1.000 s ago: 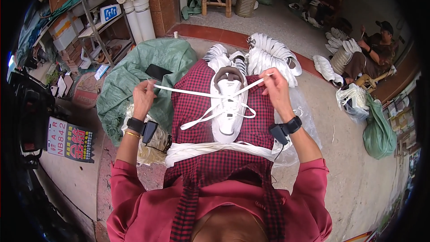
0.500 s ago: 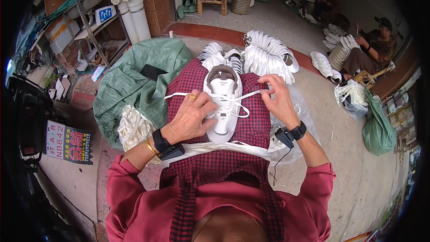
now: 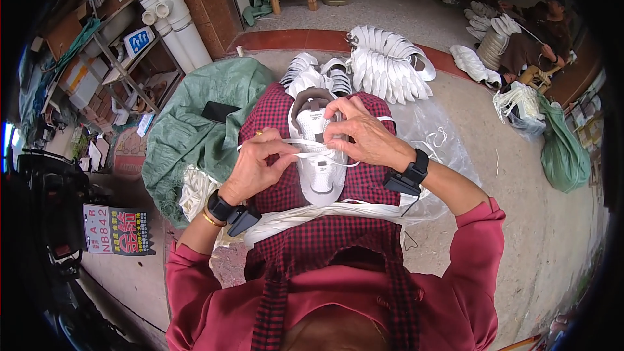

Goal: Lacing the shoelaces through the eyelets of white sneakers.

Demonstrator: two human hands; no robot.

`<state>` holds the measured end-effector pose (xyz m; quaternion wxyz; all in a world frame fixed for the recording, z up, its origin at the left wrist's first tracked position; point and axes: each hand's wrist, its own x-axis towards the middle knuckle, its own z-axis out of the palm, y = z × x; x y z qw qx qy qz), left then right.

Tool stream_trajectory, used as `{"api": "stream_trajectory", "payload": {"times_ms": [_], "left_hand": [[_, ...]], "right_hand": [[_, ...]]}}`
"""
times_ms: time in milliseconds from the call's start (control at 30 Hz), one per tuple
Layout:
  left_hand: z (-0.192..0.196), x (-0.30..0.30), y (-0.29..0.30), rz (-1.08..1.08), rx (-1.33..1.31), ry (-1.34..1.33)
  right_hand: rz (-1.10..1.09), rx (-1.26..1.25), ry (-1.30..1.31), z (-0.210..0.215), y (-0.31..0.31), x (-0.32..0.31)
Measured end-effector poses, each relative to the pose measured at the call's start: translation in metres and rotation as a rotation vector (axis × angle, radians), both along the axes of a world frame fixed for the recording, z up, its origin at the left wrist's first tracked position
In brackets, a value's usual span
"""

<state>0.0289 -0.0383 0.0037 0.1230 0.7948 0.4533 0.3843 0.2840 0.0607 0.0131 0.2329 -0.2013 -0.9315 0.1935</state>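
On my lap lies a white sneaker, toe toward me, over the red-and-black checked apron. A white shoelace crosses its tongue. Thumb and fingers of my left hand are closed on the lace at the shoe's left side. My right hand reaches over the upper part of the shoe, with its fingertips pinching lace at the eyelets. These fingers hide part of the tongue and right eyelet row. A bundle of white laces runs across my lap, just below the toe.
A green sack with a dark phone on it is at my left, beside a heap of white laces. Ahead stand rows of white shoes. Clear plastic sheeting lies at my right. A seated person is far right.
My right hand has moved left from beside the shoe to over its tongue. My left hand has shifted left and now pinches the lace. The view has turned slightly.
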Motion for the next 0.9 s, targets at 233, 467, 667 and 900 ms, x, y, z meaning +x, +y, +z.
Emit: {"api": "stream_trajectory", "payload": {"times_ms": [233,467,667,900], "left_hand": [[-0.040,0.023,0.001,0.431,0.289,-0.052],[-0.019,0.032,-0.005,0.430,0.210,-0.052],[-0.008,0.026,-0.001,0.364,0.312,0.105],[-0.026,0.038,-0.004,0.255,0.057,-0.010]], "right_hand": [[0.028,-0.096,-0.030,-0.001,0.013,-0.006],[0.083,-0.295,0.038,-0.002,0.019,-0.001],[0.137,-0.335,0.004,-0.003,0.024,-0.001],[0.245,-0.777,0.265,0.013,0.040,0.026]]}}
